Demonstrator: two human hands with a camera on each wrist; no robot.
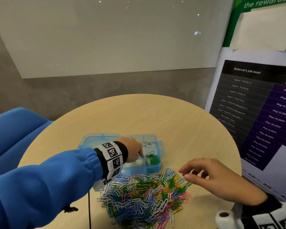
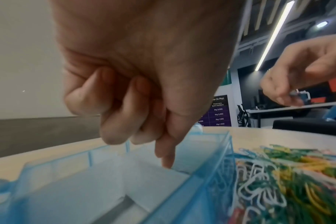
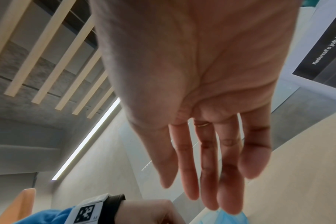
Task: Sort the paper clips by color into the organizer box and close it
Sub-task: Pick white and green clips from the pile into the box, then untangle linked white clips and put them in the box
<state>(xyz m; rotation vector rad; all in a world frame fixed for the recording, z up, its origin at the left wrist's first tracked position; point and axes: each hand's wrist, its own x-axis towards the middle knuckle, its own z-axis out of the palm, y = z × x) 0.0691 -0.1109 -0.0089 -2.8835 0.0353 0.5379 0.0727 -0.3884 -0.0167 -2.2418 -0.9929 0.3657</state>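
A translucent blue organizer box (image 1: 153, 168) lies open on the round table, its lid (image 1: 96, 139) folded out to the left. One compartment holds green clips (image 1: 153, 160), another behind it white clips (image 1: 147, 144). My left hand (image 1: 141, 155) reaches into the box. In the left wrist view its fingers (image 2: 125, 121) are curled and one fingertip (image 2: 167, 164) touches a divider; no clip shows in it. In front of the box lies a mixed pile of colored paper clips (image 1: 147, 195). My right hand (image 1: 183, 173) hovers over the pile's right edge, fingers (image 3: 207, 174) straight and empty.
A blue chair (image 1: 15, 138) stands at the table's left. A standing poster board (image 1: 262, 104) borders the right side. A white roll (image 1: 224, 219) sits at the front right edge, and a black cord (image 1: 89, 209) runs down at the front. Bare tabletop (image 1: 139, 113) lies behind the box.
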